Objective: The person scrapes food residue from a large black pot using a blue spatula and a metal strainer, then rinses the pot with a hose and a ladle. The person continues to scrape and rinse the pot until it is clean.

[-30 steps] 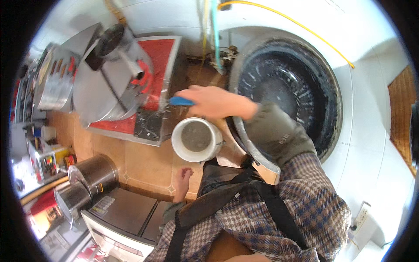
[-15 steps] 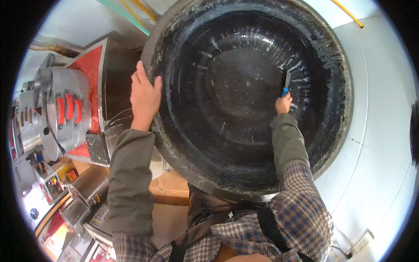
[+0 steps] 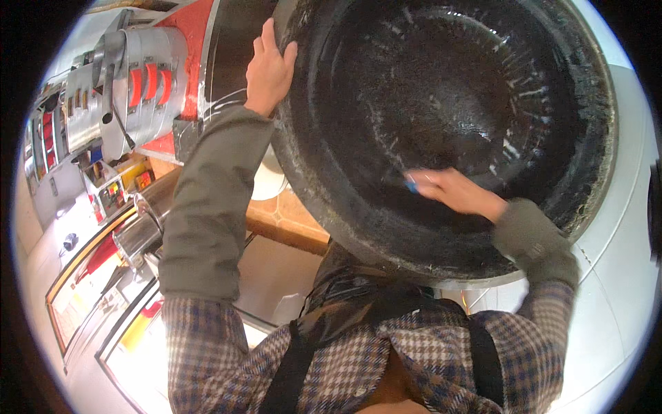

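Note:
A large, round, dark vat [image 3: 441, 83] with a thick worn rim stands in front of me; pale streaks and wet shine mark its inner wall. My left hand [image 3: 270, 72] rests on the left edge of the rim, fingers stretched and the thumb apart. Down inside the vat, near its lower wall, my right hand [image 3: 452, 192] is closed around a tool with a blue handle [image 3: 412, 185]. Motion blurs that hand, and the tool's blade cannot be made out now. Dark sleeve covers reach over both forearms.
Left of the vat, a stacked metal steamer [image 3: 148, 83] with red handles stands by a red-topped counter [image 3: 196, 31]. A white round container [image 3: 267, 181] is below the rim at left. Shiny metal pots [image 3: 138, 234] are lower left. Pale wall panels [image 3: 614, 276] line the right.
My right hand and the blue-handled tool have swept from the vat's right inner wall toward its lower wall. The view has shifted, and the vat appears higher and further right. My left hand stays at the rim.

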A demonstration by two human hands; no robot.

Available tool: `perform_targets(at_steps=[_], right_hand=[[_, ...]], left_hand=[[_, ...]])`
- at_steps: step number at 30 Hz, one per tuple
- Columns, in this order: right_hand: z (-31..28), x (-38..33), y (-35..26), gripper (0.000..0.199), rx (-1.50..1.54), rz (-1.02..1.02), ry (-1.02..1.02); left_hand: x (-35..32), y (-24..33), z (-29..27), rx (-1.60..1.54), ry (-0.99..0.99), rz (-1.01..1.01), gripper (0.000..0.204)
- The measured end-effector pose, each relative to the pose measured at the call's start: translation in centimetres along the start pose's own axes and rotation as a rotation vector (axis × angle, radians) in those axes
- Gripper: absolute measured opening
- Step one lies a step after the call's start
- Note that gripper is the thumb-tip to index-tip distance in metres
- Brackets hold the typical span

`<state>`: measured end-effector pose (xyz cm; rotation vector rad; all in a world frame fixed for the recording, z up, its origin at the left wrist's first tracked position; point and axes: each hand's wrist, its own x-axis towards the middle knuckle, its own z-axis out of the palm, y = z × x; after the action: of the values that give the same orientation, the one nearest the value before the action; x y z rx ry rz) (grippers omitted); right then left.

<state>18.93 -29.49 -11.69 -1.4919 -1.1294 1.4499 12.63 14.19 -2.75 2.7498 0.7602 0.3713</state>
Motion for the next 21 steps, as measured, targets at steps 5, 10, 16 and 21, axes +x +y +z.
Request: perform_targets(at_steps=[5,10,16,21], right_hand=[[1.6,-0.9,-6.9,0.037,-0.21,0.142,-0.151],[-1.3,19.1,-9.7,0.036,-0.041,-0.175,0.748],[0.8,7.2,-9.1,0.035,-0.345,-0.131,0.146],[-4.8,20.0,-8.2,0.035,0.048,-0.098,0.747]], left_hand=[[0.1,-0.5,0.2,-0.069,-0.026,-0.009,0.065],[-0.1,-0.3,-0.1,-0.114,-0.021,0.007,0.067],[0.3,-0.3,-0.2,-0.181,-0.045,-0.02,0.067],[0.2,-0.3,-0.5,-0.169,-0.053,0.002,0.065]])
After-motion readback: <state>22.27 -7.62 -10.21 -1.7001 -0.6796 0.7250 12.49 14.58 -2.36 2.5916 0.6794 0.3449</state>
